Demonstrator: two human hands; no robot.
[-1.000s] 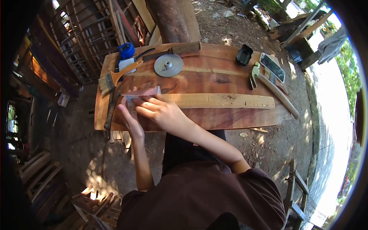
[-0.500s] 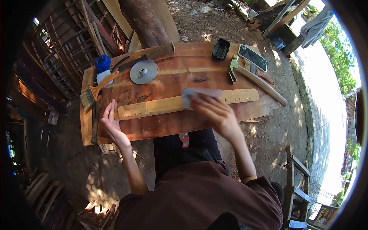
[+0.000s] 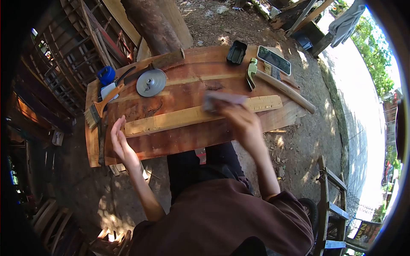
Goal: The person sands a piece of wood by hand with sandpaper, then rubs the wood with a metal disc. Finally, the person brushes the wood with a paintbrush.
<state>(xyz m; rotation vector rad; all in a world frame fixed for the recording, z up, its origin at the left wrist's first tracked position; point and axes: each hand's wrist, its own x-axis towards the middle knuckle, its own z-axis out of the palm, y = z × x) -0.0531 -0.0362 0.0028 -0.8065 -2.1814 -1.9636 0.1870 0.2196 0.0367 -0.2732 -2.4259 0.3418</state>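
Note:
A long pale wooden strip (image 3: 171,121) lies across the reddish wooden table (image 3: 179,141). My left hand (image 3: 123,147) is at the strip's left end, fingers stretched out and palm turned toward that end. Between the fingers of my right hand (image 3: 244,123) is a greyish-pink piece, apparently folded sandpaper (image 3: 226,98), smeared by motion. It lies over the strip right of its middle, hiding part of the wood. Small dark marks show along the strip's right part.
A grey metal disc (image 3: 151,82), a paintbrush (image 3: 101,106) and a blue object (image 3: 106,75) sit at the table's left. Toward the right are a hammer (image 3: 282,88), a phone (image 3: 274,60) and a black case (image 3: 236,52). A ladder (image 3: 334,209) stands at lower right.
The whole view has shifted slightly, moving the table a little left in the picture. My right hand keeps the sandpaper over the strip; my left hand stays at its left end.

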